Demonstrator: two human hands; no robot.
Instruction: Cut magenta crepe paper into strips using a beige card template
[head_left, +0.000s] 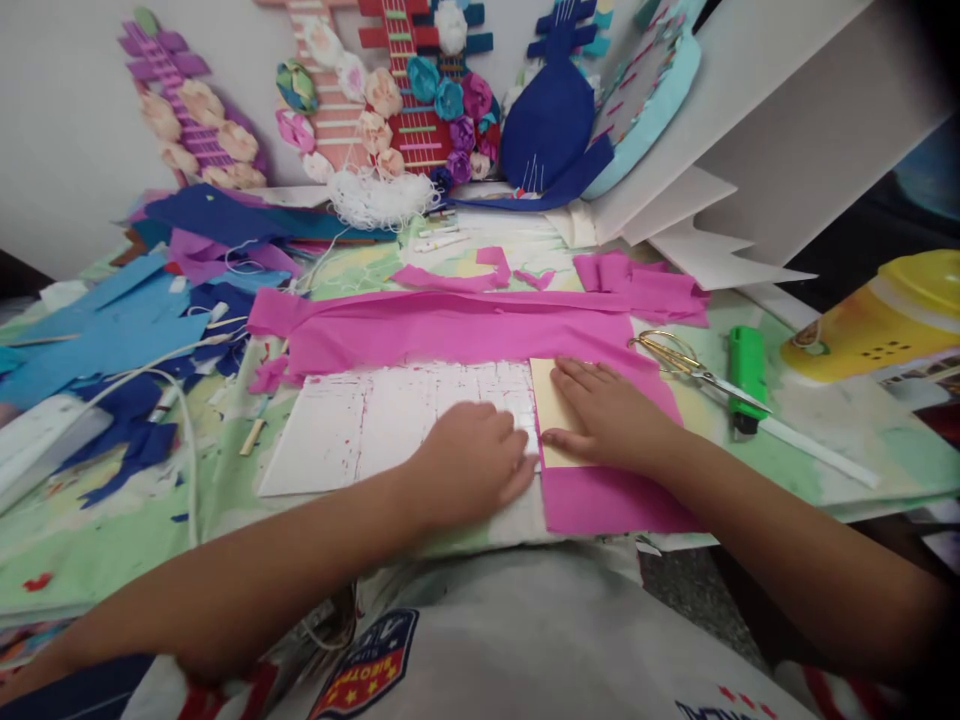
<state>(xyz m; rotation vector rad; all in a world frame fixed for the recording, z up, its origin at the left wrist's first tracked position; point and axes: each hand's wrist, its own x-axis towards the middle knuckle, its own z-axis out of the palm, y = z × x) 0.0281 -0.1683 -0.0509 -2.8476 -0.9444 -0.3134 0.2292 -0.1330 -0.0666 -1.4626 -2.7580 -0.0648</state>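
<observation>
Over the white board (322,440), near its right end, is my left hand (476,462), slightly blurred, its fingers curled together; whatever they hold, if anything, cannot be made out. My right hand (607,415) lies flat with fingers spread on a pale yellow sheet (552,400). That sheet rests on a piece of magenta paper (615,502), which shows below and to the right of it. A long magenta strip (420,330) stretches across the table behind the board.
Gold-handled scissors (701,374), a green cutter (746,375) and a yellow cup (885,315) lie or stand at the right. Blue paper scraps (112,320) and a white cable (187,430) are at the left. Flower-decorated paper guitars (405,90) lean behind.
</observation>
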